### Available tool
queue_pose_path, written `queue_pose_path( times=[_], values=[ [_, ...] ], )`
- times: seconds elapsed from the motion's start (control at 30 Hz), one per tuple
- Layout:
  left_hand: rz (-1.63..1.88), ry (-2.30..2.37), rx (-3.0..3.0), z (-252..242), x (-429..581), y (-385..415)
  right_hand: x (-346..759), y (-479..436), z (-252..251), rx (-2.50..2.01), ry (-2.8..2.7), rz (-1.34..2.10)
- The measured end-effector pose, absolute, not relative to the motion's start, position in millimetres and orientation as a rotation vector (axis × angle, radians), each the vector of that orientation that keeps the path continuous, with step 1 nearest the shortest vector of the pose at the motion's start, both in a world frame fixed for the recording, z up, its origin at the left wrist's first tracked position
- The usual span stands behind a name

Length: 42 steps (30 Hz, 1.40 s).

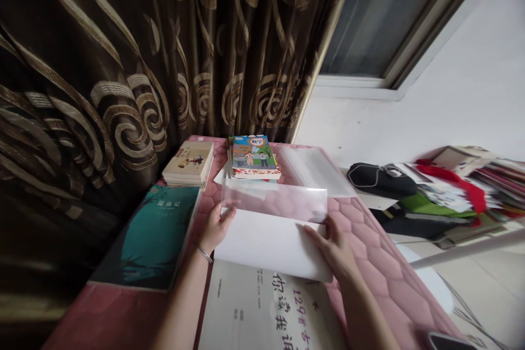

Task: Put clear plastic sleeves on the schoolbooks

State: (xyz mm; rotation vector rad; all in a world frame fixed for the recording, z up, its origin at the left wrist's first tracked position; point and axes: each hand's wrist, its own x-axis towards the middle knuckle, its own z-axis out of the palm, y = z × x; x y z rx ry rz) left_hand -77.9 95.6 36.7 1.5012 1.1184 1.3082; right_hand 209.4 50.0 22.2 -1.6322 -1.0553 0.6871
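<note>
My left hand pinches the left edge of a clear plastic book cover and a blank white sheet. On the opposite side, my right hand grips their right edge, its thumb lying over the white surface. The clear film reaches beyond the white sheet's far edge. Below it lies a pale book with large Chinese characters and purple "129" lettering, seen sideways. Whether the white sheet is part of that book I cannot tell.
A teal book and a stack of beige books lie at left. Colourful books sit at the back, beside clear plastic covers. A dark pouch and piled papers stand right of the pink padded surface. A curtain hangs behind.
</note>
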Motion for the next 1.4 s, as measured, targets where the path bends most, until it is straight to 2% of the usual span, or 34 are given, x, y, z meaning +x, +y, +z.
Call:
queue_pose_path(
  times=[0.17, 0.53, 0.9, 1.17, 1.4],
  values=[
    [1.277, 1.117, 1.5, 34.6, -78.6, 94.9, 209.1, 53.7, 22.3, -1.658, -1.095, 0.765],
    [1.274, 1.06, 1.577, 39.6, -80.5, 92.8, 185.4, 52.6, 39.2, -1.8, -0.982, 0.475],
    [1.238, 1.063, 1.568, 39.6, -81.1, 91.5, 187.8, 54.0, 34.3, -1.708, -0.999, 0.5],
    [1.214, 1.096, 1.433, 35.6, -79.8, 92.2, 208.8, 48.5, 22.5, -1.708, -0.93, 0.743],
    [1.226, 1.101, 1.407, 33.2, -78.8, 94.0, 213.8, 38.0, 43.4, -1.569, -0.921, 0.828]
  ],
)
